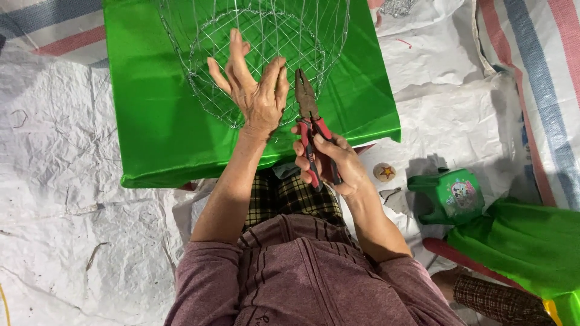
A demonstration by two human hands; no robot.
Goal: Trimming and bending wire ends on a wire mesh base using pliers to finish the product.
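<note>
The wire basket frame (260, 60) sits on the green-covered counter (151, 108); the left hand (257, 90) rests against its rim, fingers spread apart; the right hand (329, 163) is clamped on red-handled pliers (309, 115) just beside it; loose wire ends could likely prick the open fingers, or the pliers slip.

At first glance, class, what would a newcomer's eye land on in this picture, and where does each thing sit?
The bright green sheet across the upper middle stands out first, with a round wire mesh basket resting on it. At the centre, the left hand spreads its fingers against the mesh, while the right hand just beside it grips red-handled pliers. A small green container sits at the right on white sheeting.
</note>
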